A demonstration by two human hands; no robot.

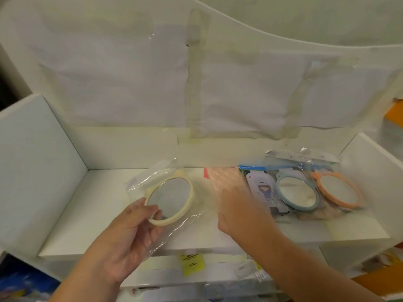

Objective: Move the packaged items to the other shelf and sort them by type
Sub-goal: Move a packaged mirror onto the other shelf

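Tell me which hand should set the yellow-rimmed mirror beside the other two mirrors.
Probably the left hand: it already grips the bagged yellow-rimmed round mirror. The right hand rests on the pink striped packet, between it and the blue-rimmed mirror and orange-rimmed mirror.

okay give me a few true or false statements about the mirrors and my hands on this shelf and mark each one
1. The left hand grips the cream-rimmed mirror in its clear bag. True.
2. The blue-rimmed mirror lies to the left of the cream one. False: it lies to the right, beside the orange-rimmed mirror.
3. The right hand holds the orange-rimmed mirror. False: it rests on the pink striped packet, fingers fairly straight.
4. The orange-rimmed mirror lies nearest the right wall of the shelf. True.
5. All three mirrors are unwrapped. False: each is in clear plastic.
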